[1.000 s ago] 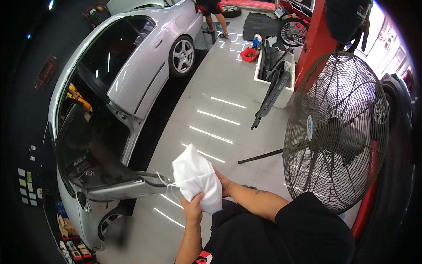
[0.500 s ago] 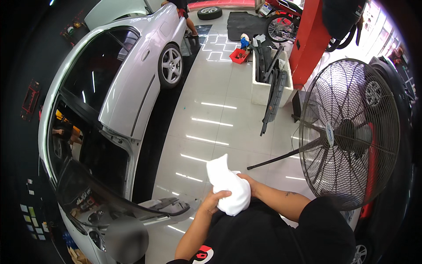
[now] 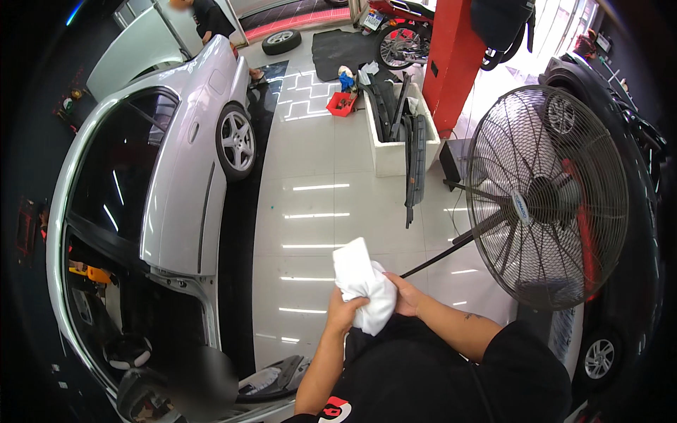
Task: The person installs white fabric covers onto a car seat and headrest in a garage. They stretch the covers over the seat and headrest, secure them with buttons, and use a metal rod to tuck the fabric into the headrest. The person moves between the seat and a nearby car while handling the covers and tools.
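Note:
A bunched white cloth [image 3: 371,295] is held between my two hands in front of my body. My left hand [image 3: 343,310] is closed on its left side, the thumb laid across the front. On the cloth's right side my right hand [image 3: 404,292] grips it, with most of the fingers behind the fabric. One flat, folded end of the cloth sticks up above my hands. Beyond them, at the left, stands a silver car [image 3: 187,204] with its front door open.
A large standing fan [image 3: 546,201] is at the right, one leg reaching toward my hands. Ahead, a white bin [image 3: 395,158] holds dark trim pieces, beside a red tray [image 3: 341,104] and a red pillar [image 3: 451,70]. A person [image 3: 211,21] stands behind the car. A loose wheel [image 3: 281,41] lies farther back.
The view has swung to the right and nearer the open car door. The cloth's upper end has shifted and looks flatter. Both hands keep hold of it.

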### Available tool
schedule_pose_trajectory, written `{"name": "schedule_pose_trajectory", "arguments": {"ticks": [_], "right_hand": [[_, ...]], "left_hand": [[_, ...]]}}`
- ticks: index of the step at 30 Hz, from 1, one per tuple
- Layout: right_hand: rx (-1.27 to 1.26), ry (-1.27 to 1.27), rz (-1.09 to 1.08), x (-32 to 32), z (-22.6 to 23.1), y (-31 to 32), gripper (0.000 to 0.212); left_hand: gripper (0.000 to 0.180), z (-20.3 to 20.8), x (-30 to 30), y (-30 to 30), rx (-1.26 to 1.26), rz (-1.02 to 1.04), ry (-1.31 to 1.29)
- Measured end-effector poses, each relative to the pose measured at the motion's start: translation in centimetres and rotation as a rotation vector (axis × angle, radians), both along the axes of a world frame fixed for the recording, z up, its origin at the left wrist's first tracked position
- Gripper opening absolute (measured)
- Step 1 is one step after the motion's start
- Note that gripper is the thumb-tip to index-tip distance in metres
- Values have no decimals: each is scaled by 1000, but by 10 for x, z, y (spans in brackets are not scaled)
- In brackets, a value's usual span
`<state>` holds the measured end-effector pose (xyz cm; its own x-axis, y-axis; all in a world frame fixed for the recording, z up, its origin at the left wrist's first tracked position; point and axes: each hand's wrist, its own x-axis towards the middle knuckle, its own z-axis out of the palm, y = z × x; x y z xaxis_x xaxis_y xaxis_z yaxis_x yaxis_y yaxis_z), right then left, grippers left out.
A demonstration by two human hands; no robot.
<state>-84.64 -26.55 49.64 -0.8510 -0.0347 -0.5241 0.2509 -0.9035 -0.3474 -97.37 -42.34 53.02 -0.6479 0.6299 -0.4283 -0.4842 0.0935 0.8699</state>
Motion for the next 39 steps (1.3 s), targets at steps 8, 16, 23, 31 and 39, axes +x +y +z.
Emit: {"name": "schedule_pose_trajectory", "arguments": {"ticks": [8, 16, 23, 31, 39], "right_hand": [[-313, 194, 80, -88, 15, 33, 114], [-275, -113, -359, -156, 14, 104, 53], [35, -184, -559, -213, 15, 167, 50], [-157, 172, -538, -258, 4, 259, 58], [120, -59, -600, -293, 17, 318, 60]], "left_hand": [[38, 36, -65, 58, -332, 11, 1147], [53, 39, -148, 165, -302, -420, 754], [94, 28, -195, 210, -54, -462, 552], [107, 23, -320, 273, -23, -639, 635], [141, 55, -371, 354, 520, -844, 422]]}}
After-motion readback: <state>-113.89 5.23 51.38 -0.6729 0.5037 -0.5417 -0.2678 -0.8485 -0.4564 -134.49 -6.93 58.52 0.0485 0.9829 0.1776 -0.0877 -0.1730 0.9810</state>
